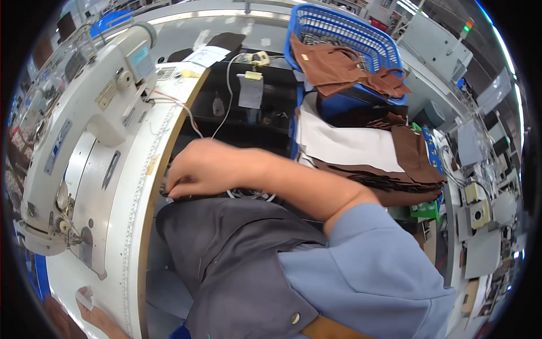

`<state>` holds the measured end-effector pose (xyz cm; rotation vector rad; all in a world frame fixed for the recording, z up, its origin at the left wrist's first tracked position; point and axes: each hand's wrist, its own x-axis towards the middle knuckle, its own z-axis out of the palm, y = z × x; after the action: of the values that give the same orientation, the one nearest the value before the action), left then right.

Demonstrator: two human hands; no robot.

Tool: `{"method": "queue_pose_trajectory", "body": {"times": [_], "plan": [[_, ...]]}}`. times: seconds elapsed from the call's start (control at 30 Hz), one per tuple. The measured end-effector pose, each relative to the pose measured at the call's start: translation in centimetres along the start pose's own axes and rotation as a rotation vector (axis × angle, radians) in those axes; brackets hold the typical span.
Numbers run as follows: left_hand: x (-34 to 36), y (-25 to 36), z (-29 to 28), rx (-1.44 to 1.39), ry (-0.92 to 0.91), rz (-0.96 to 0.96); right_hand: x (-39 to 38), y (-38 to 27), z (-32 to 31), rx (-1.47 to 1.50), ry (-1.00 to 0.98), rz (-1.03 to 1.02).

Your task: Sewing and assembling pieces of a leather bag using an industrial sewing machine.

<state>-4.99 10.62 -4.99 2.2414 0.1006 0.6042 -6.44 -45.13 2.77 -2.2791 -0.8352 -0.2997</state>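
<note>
My right hand (203,169) is at the front edge of the sewing machine table (132,243), its fingers curled downward. A small dark thing shows by the fingertips, too hidden to name. In the lower left, my left hand (96,316) rests on the table top, with a small whitish piece (84,296) at its fingertips. Brown material (59,319) lies beside that hand, partly cut off by the picture's rim. The white sewing machine (84,121) stands on the table, its needle end (68,231) beyond my left hand. Neither hand touches the machine.
A blue basket (344,25) holds brown cut pieces (333,65). Below it lies a stack of dark brown pieces (418,152) with a white sheet (350,144) on top. A dark tray (226,96) and a cable (230,73) lie beyond my right arm. My dark apron (226,243) covers my lap.
</note>
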Motion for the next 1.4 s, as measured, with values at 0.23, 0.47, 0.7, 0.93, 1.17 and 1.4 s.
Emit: {"method": "queue_pose_trajectory", "body": {"times": [0.23, 0.47, 0.7, 0.93, 1.17, 1.4], "plan": [[-0.5, 1.6, 1.2, -0.11, 0.112, 0.119, -15.3, -2.0, -18.5, -0.198, 0.146, 0.502], [0.0, 1.5, 1.0, 0.003, 0.111, 0.252, -35.5, 0.1, -27.7, -0.321, 0.687, 1.272], [-0.2, 1.7, 1.4, 0.016, 0.091, 0.292, -50.4, 0.1, -26.3, -0.891, 0.386, 1.778], [-0.8, 3.5, 1.4, -0.071, 0.071, 0.041, -52.4, 2.0, -26.3, -0.87, 0.6, 1.932], [0.9, -1.8, 1.4, -0.245, 0.041, -0.16, -40.3, -1.7, -29.2, -0.636, 0.735, 1.205], [-5.1, 10.1, 3.5, -0.126, -0.145, 0.297, -11.4, -5.4, -20.8, 0.141, 0.409, 0.558]]}}
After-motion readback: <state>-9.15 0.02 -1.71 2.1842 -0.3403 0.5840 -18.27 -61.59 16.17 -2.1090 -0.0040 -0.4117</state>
